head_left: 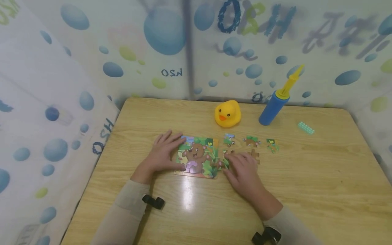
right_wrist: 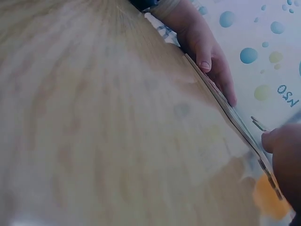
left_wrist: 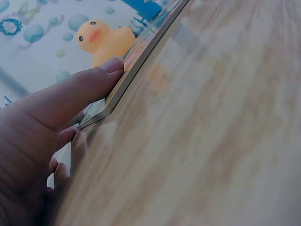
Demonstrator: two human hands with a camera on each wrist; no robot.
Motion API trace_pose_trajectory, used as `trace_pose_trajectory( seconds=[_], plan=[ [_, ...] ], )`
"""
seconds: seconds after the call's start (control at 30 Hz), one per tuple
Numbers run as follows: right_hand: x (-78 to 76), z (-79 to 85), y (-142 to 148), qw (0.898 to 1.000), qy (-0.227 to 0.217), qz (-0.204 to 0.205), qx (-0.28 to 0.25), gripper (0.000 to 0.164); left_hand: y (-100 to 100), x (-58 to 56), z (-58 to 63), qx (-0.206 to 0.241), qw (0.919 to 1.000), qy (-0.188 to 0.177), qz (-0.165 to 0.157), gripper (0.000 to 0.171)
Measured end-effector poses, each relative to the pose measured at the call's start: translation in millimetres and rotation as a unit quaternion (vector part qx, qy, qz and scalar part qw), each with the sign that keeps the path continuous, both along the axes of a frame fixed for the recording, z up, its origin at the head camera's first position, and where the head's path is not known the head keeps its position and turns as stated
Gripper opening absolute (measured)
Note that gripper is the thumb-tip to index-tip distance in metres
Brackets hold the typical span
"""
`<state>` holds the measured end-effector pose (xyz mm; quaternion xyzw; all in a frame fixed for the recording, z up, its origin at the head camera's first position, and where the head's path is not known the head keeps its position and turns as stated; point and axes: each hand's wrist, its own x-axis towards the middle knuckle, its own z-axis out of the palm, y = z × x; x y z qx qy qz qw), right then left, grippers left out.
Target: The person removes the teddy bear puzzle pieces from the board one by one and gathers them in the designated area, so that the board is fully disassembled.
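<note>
The head view is lit pretty brightly tbh, with a white glare patch (head_left: 187,194) thrown onto the wooden tabletop (head_left: 321,190) and blurry grey shadows spread over the bubble-print backdrop (head_left: 128,30). Both wrist views are rendered way dimmer and kinda soft, fine detail smeared.

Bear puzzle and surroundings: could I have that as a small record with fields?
left hand: at the left side of the bear puzzle, thumb on top
right hand: among loose puzzle pieces, right of the puzzle; grip unclear
farther back: yellow rubber duck, blue-and-yellow hand pump
right of pump: mint-green toy brick
surface: wood-grain table
</note>
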<state>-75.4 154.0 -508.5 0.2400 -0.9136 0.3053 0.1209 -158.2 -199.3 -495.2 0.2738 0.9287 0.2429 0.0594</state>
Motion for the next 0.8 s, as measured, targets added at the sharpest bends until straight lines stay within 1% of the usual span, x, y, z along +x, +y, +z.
trace_pose_trajectory(
  seconds=[0.13,0.2,0.4,0.57,0.67,0.8],
  plan=[
    [1.9,-2.4,8,1.0,0.002,0.003,-0.011,0.053,0,1.5,2.5,0.001,1.0,-0.005,0.001,0.114],
    [3.2,-2.4,13,1.0,0.004,-0.002,-0.009,0.054,0,1.9,3.0,0.001,1.0,-0.005,0.0,0.114],
    [11.9,-1.0,29,0.998,0.022,-0.048,0.024,0.05,1,1.0,1.7,0.0,1.0,-0.005,-0.002,0.114],
    [18.7,-1.0,43,0.997,0.017,-0.072,0.029,0.049,1,0.5,1.3,0.004,0.9999,-0.009,-0.003,0.114],
    [18.8,-0.2,49,0.996,0.014,-0.083,0.025,0.049,1,-0.1,0.9,0.002,1.0,-0.008,-0.003,0.114],
    [14.2,0.4,59,0.996,0.01,-0.088,0.014,0.049,0,-0.1,-0.1,-0.004,1.0,-0.008,0.0,0.115]
  ],
)
